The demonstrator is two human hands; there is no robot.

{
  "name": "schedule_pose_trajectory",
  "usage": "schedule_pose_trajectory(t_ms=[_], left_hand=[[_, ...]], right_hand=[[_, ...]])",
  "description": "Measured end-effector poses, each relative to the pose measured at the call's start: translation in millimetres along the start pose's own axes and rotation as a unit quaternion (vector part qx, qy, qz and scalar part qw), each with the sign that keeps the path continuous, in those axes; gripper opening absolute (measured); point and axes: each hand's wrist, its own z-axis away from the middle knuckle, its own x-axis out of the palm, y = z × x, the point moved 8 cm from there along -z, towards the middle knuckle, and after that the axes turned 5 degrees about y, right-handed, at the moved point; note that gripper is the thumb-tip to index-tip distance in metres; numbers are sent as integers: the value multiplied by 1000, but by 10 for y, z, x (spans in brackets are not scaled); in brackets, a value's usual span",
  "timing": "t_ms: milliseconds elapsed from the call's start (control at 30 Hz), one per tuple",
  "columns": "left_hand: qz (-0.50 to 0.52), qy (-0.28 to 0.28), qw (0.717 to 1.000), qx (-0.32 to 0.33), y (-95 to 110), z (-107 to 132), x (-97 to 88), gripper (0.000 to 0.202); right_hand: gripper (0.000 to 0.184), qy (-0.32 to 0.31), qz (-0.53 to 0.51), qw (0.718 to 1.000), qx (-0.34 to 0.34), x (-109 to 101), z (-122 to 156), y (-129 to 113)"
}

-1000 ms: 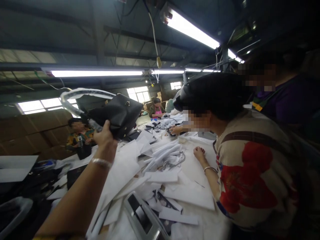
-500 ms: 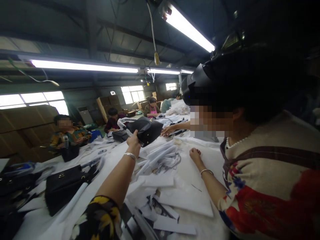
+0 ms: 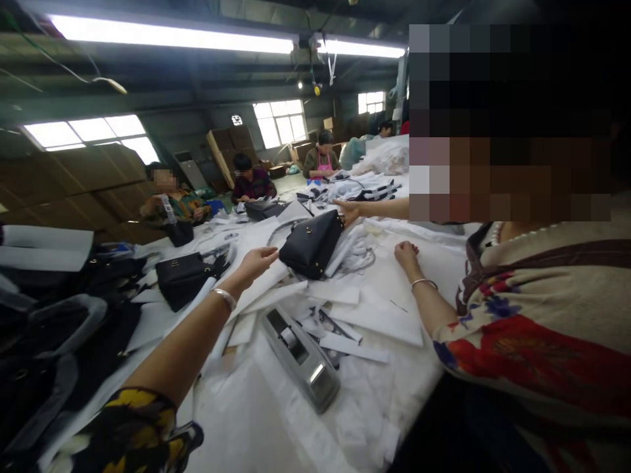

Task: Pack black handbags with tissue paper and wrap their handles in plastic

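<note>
My left hand [image 3: 254,266], with a silver bracelet at the wrist, reaches out from the lower left. Its fingers are stretched out and hold nothing, with the tips right beside a black handbag [image 3: 310,244]. The bag sits tilted over white sheets and strips, and a pale wrapped handle shows behind it. At the bag's upper right edge is the open hand [image 3: 349,213] of a co-worker; whether it grips the bag I cannot tell. That person's other hand [image 3: 407,255] rests loosely curled above the table. My right hand is out of view.
A grey tape dispenser [image 3: 300,360] stands on the white-covered table [image 3: 236,420]. Another black handbag [image 3: 181,279] lies to the left, and more black bags [image 3: 98,282] are piled at the far left. White paper strips [image 3: 355,355] lie about. Several people work across the table.
My left hand has let go of the black handbag and drawn back left. The bag now sits lower, by the co-worker's hand. The view has tilted down, showing the whole tape dispenser.
</note>
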Motion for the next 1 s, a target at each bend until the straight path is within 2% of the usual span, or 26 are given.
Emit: schedule_pose_trajectory(t_ms=[33,67,167,200,233,300,367,467,600,700,767,800,900,1000], left_hand=[[-19,-27,999,20,-17,192,-31,30],[-38,-54,997,38,-35,394,-45,29],[-97,-115,984,90,-105,1002,-24,27],[-117,-125,980,106,-133,1185,-9,25],[-137,-129,975,119,-164,1349,5,24],[-179,-118,967,137,-228,1608,27,24],[-225,-84,961,140,-282,1775,41,25],[-288,-21,949,130,-307,1891,84,32],[-347,17,929,123,-250,1876,241,37],[-379,8,918,112,-242,1775,362,42],[-390,2,915,108,-252,1699,405,43],[-392,1,914,108,-255,1667,411,43],[-385,13,916,112,-270,1614,375,42],[-360,39,925,114,-336,1619,300,44]], right_hand=[[56,-8,-12,1000,21,75,87,-183],[44,-21,-18,999,44,162,205,-393],[39,-66,-40,992,99,435,705,-1220],[43,-81,-48,989,110,523,896,-1535],[39,-93,-58,987,118,602,1080,-1847],[15,-118,-73,983,123,741,1394,-2386],[13,-117,-78,980,142,807,1588,-2668],[18,-71,-36,977,196,754,1661,-2589],[26,-71,33,983,163,771,1577,-2316],[53,-78,80,984,138,911,1561,-2169],[76,-89,96,981,142,1045,1582,-2079],[80,-97,97,979,151,1111,1598,-2033],[69,-115,94,971,187,1235,1631,-1919],[57,-120,88,967,205,1235,1621,-1865]])
